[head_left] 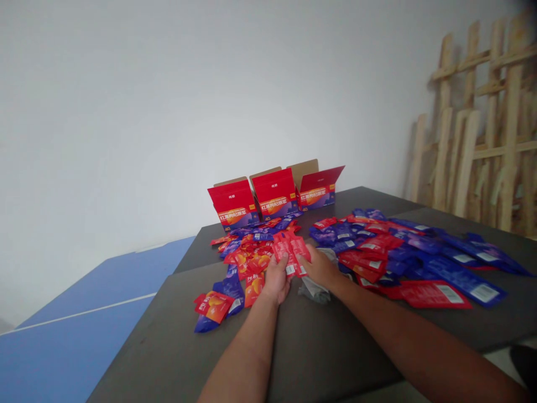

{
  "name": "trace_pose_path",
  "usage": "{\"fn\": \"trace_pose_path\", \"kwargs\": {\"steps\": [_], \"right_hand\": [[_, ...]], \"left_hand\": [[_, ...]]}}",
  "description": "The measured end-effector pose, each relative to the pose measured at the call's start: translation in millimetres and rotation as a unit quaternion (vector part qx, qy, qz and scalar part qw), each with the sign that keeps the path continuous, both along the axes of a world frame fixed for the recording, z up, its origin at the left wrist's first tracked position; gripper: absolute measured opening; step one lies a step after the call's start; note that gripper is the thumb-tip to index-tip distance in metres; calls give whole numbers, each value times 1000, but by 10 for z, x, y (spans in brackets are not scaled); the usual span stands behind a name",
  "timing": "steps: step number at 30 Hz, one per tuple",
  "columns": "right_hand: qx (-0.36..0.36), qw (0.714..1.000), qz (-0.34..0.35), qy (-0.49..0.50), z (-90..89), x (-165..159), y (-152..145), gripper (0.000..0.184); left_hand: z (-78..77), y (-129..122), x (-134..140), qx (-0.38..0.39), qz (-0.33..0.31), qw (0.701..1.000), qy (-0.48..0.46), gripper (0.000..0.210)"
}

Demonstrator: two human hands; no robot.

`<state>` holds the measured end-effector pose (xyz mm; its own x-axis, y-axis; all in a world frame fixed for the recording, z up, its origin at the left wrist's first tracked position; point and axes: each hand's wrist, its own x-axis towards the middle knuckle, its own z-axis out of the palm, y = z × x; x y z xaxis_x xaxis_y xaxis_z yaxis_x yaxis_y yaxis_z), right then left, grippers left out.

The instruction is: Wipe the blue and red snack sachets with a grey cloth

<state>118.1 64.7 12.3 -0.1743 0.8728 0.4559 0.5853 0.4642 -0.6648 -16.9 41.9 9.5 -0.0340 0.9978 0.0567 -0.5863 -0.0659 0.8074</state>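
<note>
Two red sachets with white print are held up side by side near the middle of the view. My left hand pinches the left red sachet at its edge, thumb on top. The right red sachet is gripped along its right edge by my right hand. Just left of them lies a pile of red and blue sachets, some with orange fruit pictures. To the right spreads a larger heap of red and blue sachets. Beneath my right hand lies a crumpled grey cloth-like thing, partly hidden.
Three red and purple cartons with raised flaps, the left, middle and right, stand at the back of the dark table. A blue table is at left. Wooden pallets lean on the wall at right.
</note>
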Motion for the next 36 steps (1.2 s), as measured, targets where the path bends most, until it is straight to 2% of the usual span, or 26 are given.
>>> {"fn": "trace_pose_path", "kwargs": {"steps": [2, 4, 6, 8, 12, 15, 19, 23, 27, 30, 33, 34, 36], "right_hand": [[-8, 1000, -23, 1, -21, -1, -3, 19], [-10, 999, -35, -12, -35, -7, -11, 24], [-3, 997, -27, -67, -43, -25, -26, 32], [8, 988, -27, -150, -49, -58, -51, 38], [39, 967, -51, -246, -59, -104, -95, 36], [65, 963, -88, -244, -55, -55, -73, 31], [58, 955, -148, -249, -45, 70, 15, 43], [11, 953, -108, -283, 2, 143, 76, 31], [69, 969, -88, -220, 123, 196, 48, 28], [139, 968, 25, -208, 187, 209, -46, 29], [162, 935, 178, -262, 180, 154, -163, 28], [163, 924, 210, -276, 168, 123, -194, 27], [167, 917, 224, -286, 141, 61, -233, 27]], "left_hand": [[-7, 25, -17, 7, 31, 1000, -3, 33], [-14, 65, -58, 10, 98, 995, -11, 31], [-17, 107, -108, 7, 166, 986, -28, 29], [-15, 132, -139, 5, 196, 980, -44, 29], [8, 115, -118, 6, 168, 985, -46, 25], [36, 78, -96, -11, 125, 991, -55, 27], [75, 48, -128, -39, 48, 993, -97, 29], [107, 29, -186, -69, -34, 985, -158, 28], [115, 14, -215, -81, -64, 980, -171, 32], [102, 12, -225, -82, -98, 981, -149, 40], [88, 7, -229, -85, -141, 978, -131, 47], [86, 2, -225, -86, -155, 976, -129, 48], [86, -18, -200, -87, -179, 972, -122, 49]]}}
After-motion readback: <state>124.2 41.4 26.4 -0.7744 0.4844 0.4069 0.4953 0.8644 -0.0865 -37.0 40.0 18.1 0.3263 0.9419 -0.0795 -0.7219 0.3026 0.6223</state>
